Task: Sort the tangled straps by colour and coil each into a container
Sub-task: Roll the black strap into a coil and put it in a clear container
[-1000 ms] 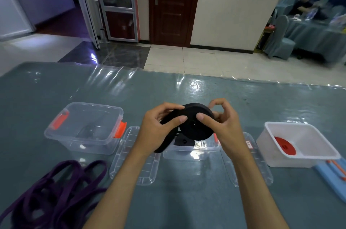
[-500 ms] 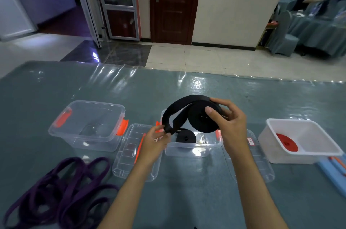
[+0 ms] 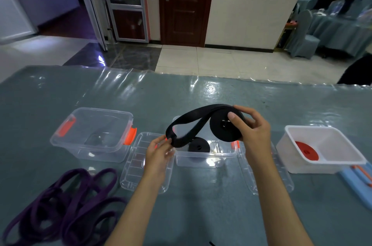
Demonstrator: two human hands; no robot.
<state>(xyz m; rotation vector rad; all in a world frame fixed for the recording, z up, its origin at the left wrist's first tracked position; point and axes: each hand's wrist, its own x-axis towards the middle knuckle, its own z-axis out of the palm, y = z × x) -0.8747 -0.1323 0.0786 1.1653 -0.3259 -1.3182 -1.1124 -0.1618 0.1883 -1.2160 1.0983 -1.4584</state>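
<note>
Nearest the camera, at the lower left of the tabletop (image 3: 201,215), a tangle of purple straps (image 3: 60,203) is lying in loose loops. Two bare forearms are reaching forward from the bottom edge. Just beyond the purple straps, a clear lid (image 3: 138,165) is lying flat, and a second clear lid (image 3: 281,181) is lying to the right of the right forearm.

The left hand (image 3: 159,154) is pinching the loose end of a black strap (image 3: 187,125) between thumb and fingers, over the left edge of the middle clear container (image 3: 203,158). The right hand (image 3: 253,131) is gripping the black strap coil (image 3: 223,127), with the thumb pressing on its near face and the fingers curling round its far side. The two hands are apart, and the strap is arching up and over between them. The coil is being held above the middle clear container, not touching it.

Inside that container a smaller black coil (image 3: 198,146) is lying flat. To the left, a clear container with orange latches (image 3: 92,133) is standing open. To the right, a white tub (image 3: 322,151) is holding a red coil (image 3: 307,150), with a blue lid (image 3: 356,187) lying just beside it at the right edge.

Beyond the tabletop, a tiled floor (image 3: 201,58) is leading to a dark wooden door (image 3: 185,4).
</note>
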